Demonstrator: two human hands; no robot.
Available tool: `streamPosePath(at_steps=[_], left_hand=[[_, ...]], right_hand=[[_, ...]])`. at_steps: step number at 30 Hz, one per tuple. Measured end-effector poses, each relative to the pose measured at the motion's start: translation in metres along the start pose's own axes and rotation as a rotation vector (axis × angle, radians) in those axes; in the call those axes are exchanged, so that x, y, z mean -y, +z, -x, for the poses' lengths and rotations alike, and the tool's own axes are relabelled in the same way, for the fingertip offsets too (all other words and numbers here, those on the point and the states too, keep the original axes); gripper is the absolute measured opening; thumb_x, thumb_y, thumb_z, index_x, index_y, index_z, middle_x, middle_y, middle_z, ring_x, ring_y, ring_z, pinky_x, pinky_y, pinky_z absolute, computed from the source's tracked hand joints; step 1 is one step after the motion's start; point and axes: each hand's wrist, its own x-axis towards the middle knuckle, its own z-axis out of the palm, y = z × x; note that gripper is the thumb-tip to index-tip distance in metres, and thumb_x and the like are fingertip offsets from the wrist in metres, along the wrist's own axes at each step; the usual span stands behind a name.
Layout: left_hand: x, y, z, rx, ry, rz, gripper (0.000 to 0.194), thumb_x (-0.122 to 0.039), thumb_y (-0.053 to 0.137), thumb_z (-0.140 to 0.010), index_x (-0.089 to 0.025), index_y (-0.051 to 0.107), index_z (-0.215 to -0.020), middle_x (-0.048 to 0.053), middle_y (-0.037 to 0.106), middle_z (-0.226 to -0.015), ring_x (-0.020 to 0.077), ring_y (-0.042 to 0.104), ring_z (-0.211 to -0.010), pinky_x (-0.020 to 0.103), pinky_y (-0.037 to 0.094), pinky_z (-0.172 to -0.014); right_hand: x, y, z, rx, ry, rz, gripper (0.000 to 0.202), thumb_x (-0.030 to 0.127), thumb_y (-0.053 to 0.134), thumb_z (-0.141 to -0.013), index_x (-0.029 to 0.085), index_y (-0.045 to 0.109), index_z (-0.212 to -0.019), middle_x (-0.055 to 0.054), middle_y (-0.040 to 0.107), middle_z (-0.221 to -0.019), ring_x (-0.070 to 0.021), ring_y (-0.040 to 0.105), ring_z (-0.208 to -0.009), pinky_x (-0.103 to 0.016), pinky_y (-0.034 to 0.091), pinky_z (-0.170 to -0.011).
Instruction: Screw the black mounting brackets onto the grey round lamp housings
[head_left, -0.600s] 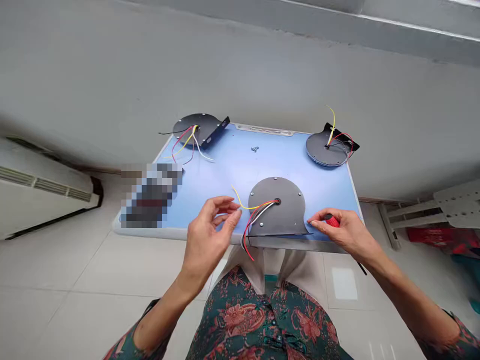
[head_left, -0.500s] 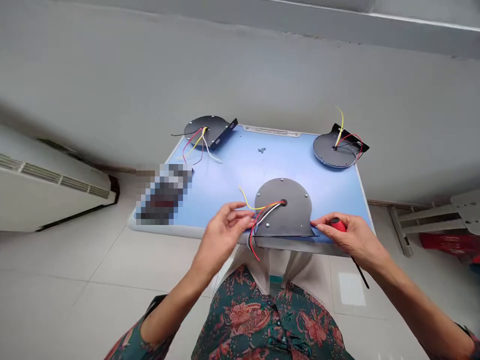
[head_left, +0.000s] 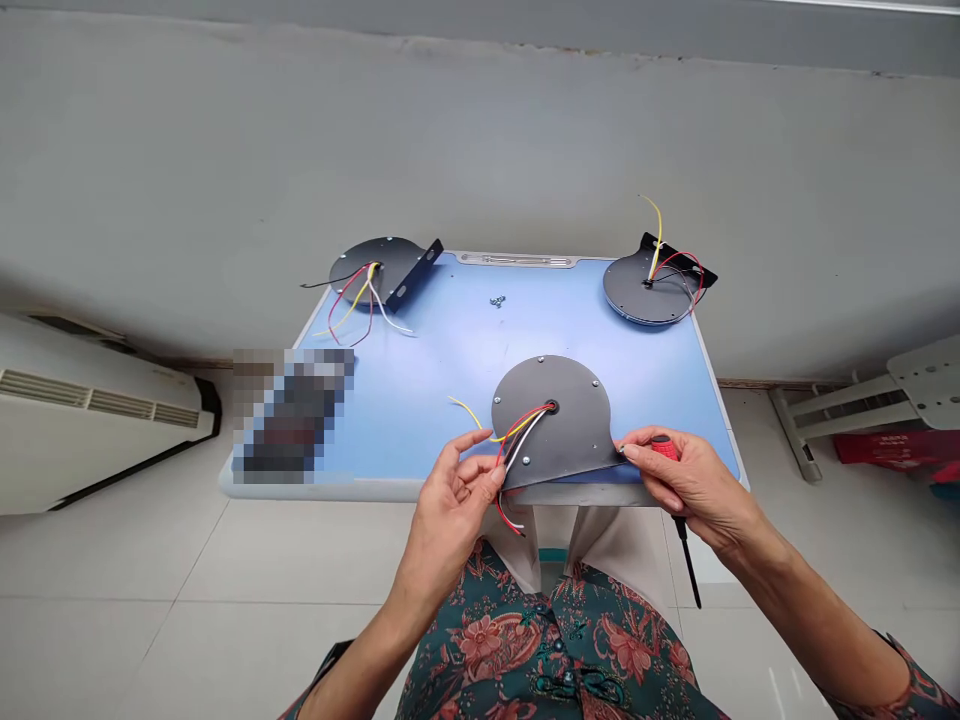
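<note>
While I watch from above through the head camera, a white vented unit (head_left: 97, 405) stands on the floor at far left. Next comes the blue counter (head_left: 420, 400), with a pixelated dark item (head_left: 296, 425) on its near left corner. Behind that sits a dark disc (head_left: 401, 255) with an angled bracket and loose red, yellow, black and white wires. My left hand (head_left: 457, 505) is at the near edge, fingers partly curled, index finger extended; its thumb tip meets the left corner of the grey plate, but whether that grip has hold of the plate, the wires or both, I cannot tell. Farther back lies a small cluster of screws (head_left: 497, 301). The grey plate (head_left: 570, 420) is at the counter's near edge, between my hands, its straight side slanting; red, yellow and white wires (head_left: 534, 413) leave its central hole, some drooping past the front edge. My right hand (head_left: 701, 485) has its grip closed, fingers around a red-handled screwdriver (head_left: 664, 448) whose dark shaft points down, thumb and forefinger pinched together beside the plate's right corner. Behind it, a second dark disc (head_left: 634, 295) with bracket and wires rests near the far right corner. A white perforated stand (head_left: 930, 385) and something red (head_left: 885, 447) fill the far right.
</note>
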Motion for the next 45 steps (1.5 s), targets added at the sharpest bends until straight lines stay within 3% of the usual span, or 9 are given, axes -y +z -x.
streamPosePath(at_steps=[5, 9, 14, 19, 23, 28, 35, 42, 45], left_hand=[[-0.008, -0.003, 0.0, -0.089, 0.013, -0.066, 0.081, -0.052, 0.084, -0.075, -0.02, 0.047, -0.14, 0.011, 0.072, -0.119, 0.0199, 0.074, -0.092, 0.037, 0.062, -0.089], [-0.018, -0.005, -0.011, -0.065, 0.034, -0.068, 0.096, -0.051, 0.085, -0.075, -0.025, 0.037, -0.154, 0.019, 0.052, -0.156, 0.0183, 0.075, -0.089, 0.038, 0.065, -0.086], [-0.021, 0.001, -0.027, -0.005, 0.008, -0.1, 0.106, -0.05, 0.085, -0.076, -0.031, 0.029, -0.164, 0.019, 0.042, -0.165, 0.0261, 0.074, -0.103, 0.037, 0.067, -0.078], [-0.019, 0.009, -0.033, 0.003, -0.011, -0.128, 0.101, -0.049, 0.084, -0.077, -0.035, 0.034, -0.163, 0.011, 0.042, -0.166, 0.0335, 0.064, -0.129, 0.038, 0.066, -0.088], [-0.016, 0.011, -0.033, -0.033, -0.019, -0.236, 0.095, -0.048, 0.084, -0.076, -0.033, 0.042, -0.16, 0.01, 0.061, -0.148, 0.0287, 0.073, -0.108, 0.033, 0.067, -0.073], [-0.014, 0.013, -0.032, -0.07, -0.048, -0.257, 0.104, -0.046, 0.086, -0.072, -0.025, 0.039, -0.163, 0.007, 0.074, -0.115, 0.017, 0.071, -0.071, 0.024, 0.059, -0.052], [-0.013, 0.017, -0.031, -0.104, 0.041, -0.195, 0.091, -0.047, 0.088, -0.074, -0.032, 0.05, -0.155, 0.009, 0.056, -0.154, 0.024, 0.074, -0.095, 0.03, 0.066, -0.065], [-0.014, 0.018, -0.033, -0.105, 0.062, -0.155, 0.089, -0.042, 0.089, -0.072, -0.029, 0.054, -0.152, 0.009, 0.051, -0.16, 0.0302, 0.071, -0.115, 0.035, 0.07, -0.08], [-0.015, 0.02, -0.034, -0.106, 0.093, -0.134, 0.088, -0.039, 0.09, -0.07, -0.028, 0.056, -0.151, 0.009, 0.051, -0.16, 0.0344, 0.062, -0.132, 0.039, 0.069, -0.089]], right_hand=[[0.006, -0.002, 0.0, -0.025, -0.08, 0.032, 0.046, 0.06, 0.087, -0.068, 0.02, 0.068, -0.08, -0.004, 0.074, -0.073, -0.0047, 0.04, -0.041, -0.024, 0.023, -0.046], [0.009, -0.002, -0.002, 0.03, -0.122, 0.029, 0.039, 0.059, 0.084, -0.074, 0.024, 0.067, -0.08, -0.001, 0.059, -0.046, -0.0257, 0.074, -0.09, -0.024, 0.038, -0.057], [0.008, -0.004, -0.004, 0.133, -0.105, -0.016, 0.028, 0.054, 0.078, -0.085, 0.029, 0.065, -0.082, 0.002, 0.043, -0.033, -0.0199, 0.047, -0.149, -0.024, 0.044, -0.078], [0.007, -0.007, -0.003, 0.191, -0.099, -0.006, 0.023, 0.051, 0.075, -0.089, 0.03, 0.066, -0.086, 0.006, 0.042, -0.032, -0.0172, 0.052, -0.144, -0.034, 0.034, -0.114], [0.008, -0.007, -0.002, 0.213, -0.102, 0.015, 0.024, 0.052, 0.073, -0.089, 0.03, 0.065, -0.086, 0.007, 0.043, -0.032, -0.0171, 0.055, -0.142, -0.041, 0.02, -0.125], [0.007, -0.002, -0.001, 0.22, -0.12, 0.072, 0.029, 0.058, 0.073, -0.088, 0.03, 0.066, -0.088, 0.007, 0.044, -0.032, -0.0183, 0.056, -0.14, -0.044, 0.017, -0.127], [0.001, 0.004, 0.001, 0.195, -0.128, 0.114, 0.032, 0.062, 0.069, -0.089, 0.03, 0.067, -0.09, 0.007, 0.042, -0.032, -0.0228, 0.062, -0.135, -0.049, 0.025, -0.125], [0.002, 0.0, 0.001, 0.176, -0.134, 0.138, 0.031, 0.059, 0.068, -0.091, 0.028, 0.067, -0.091, 0.006, 0.041, -0.032, -0.0245, 0.06, -0.138, -0.048, 0.029, -0.123], [0.009, -0.005, 0.003, 0.126, -0.153, 0.22, 0.028, 0.056, 0.068, -0.091, 0.028, 0.068, -0.087, 0.005, 0.039, -0.033, -0.0279, 0.067, -0.124, -0.042, 0.045, -0.105]])
